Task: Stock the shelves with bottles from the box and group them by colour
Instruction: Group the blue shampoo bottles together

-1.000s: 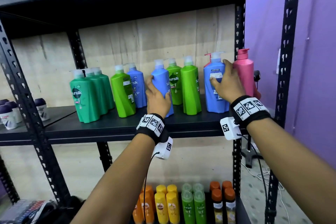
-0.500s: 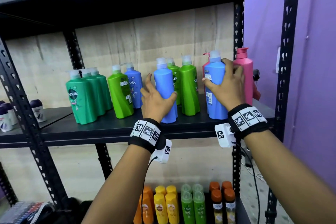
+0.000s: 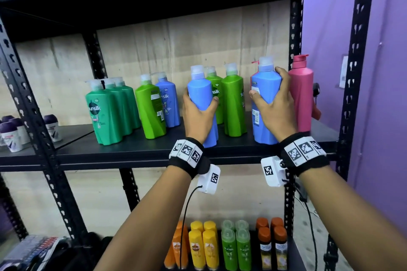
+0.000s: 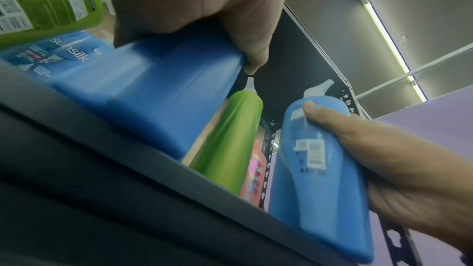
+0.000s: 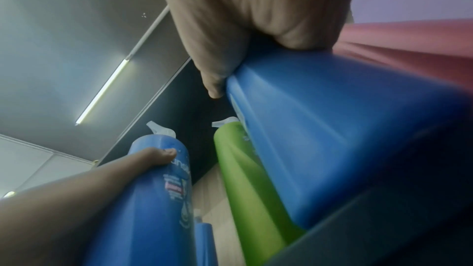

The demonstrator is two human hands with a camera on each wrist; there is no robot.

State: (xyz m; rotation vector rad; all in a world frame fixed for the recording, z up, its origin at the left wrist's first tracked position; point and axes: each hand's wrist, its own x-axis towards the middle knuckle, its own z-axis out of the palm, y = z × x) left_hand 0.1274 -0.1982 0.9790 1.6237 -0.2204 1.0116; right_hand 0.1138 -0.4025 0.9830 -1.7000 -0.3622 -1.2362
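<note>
Both hands are on blue bottles at the front of the black shelf (image 3: 136, 152). The left hand (image 3: 198, 116) wraps one blue bottle (image 3: 201, 94), thumb on its right side and fingers (image 3: 186, 97) curled round the left. The right hand (image 3: 273, 110) grips the other blue bottle (image 3: 264, 86), thumb on the label side, fingers (image 3: 283, 77) curled over its shoulder. Both bottles stand upright near the shelf's front edge.

"sunsilk" reads clearly on the dark green bottle (image 3: 99, 114) at the left, which fronts a cluster of the same colour. It shows again on a third blue bottle (image 3: 168, 99) further back, half hidden by a light green bottle (image 3: 152, 108). Between the two held bottles stand two more light green ones (image 3: 233, 99), with partial lettering. A pink bottle (image 3: 301, 94) stands just right of the right hand, against the post.

Below, a lower shelf carries small bottles in orange, yellow (image 3: 203, 246), green and orange-capped groups. At far left sit purple-capped roll-ons (image 3: 12, 134). Behind is a pale panelled wall; to the right, a purple wall (image 3: 387, 72). The wrist views show a ceiling strip light (image 4: 384, 27).
</note>
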